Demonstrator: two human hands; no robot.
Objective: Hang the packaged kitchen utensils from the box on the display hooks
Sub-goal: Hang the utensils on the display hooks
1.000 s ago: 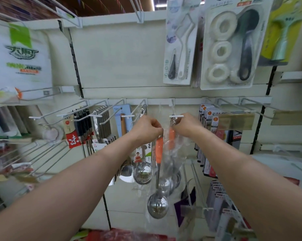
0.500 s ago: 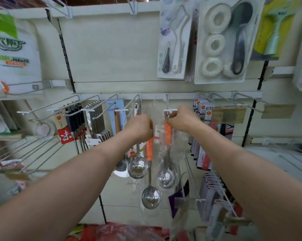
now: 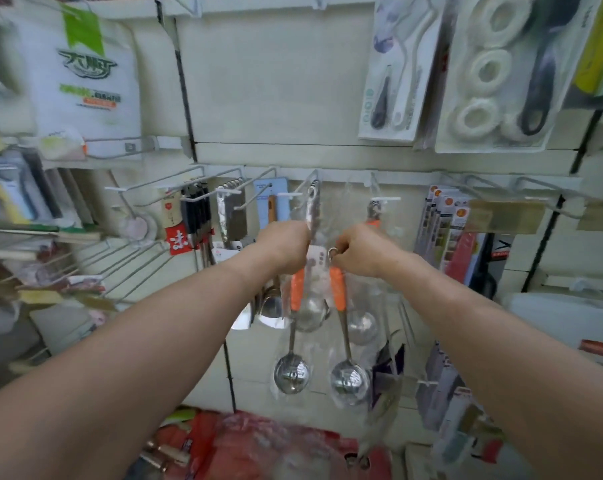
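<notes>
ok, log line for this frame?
phase: hanging | left hand: grips left bagged ladle | right hand: grips right bagged ladle | both ladles below hook, not yet hung

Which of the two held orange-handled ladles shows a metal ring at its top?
The right ladle, gripped by the right hand: its ring pokes out beside that hand. The left ladle hides its top behind the left hand.

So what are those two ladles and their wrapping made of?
Ladle bowls look like polished steel: mirror-bright reflections. Handles seem orange plastic or rubber: matte, even colour. Wrapping is probably thin clear plastic film: see-through, crinkled, glinting.
</notes>
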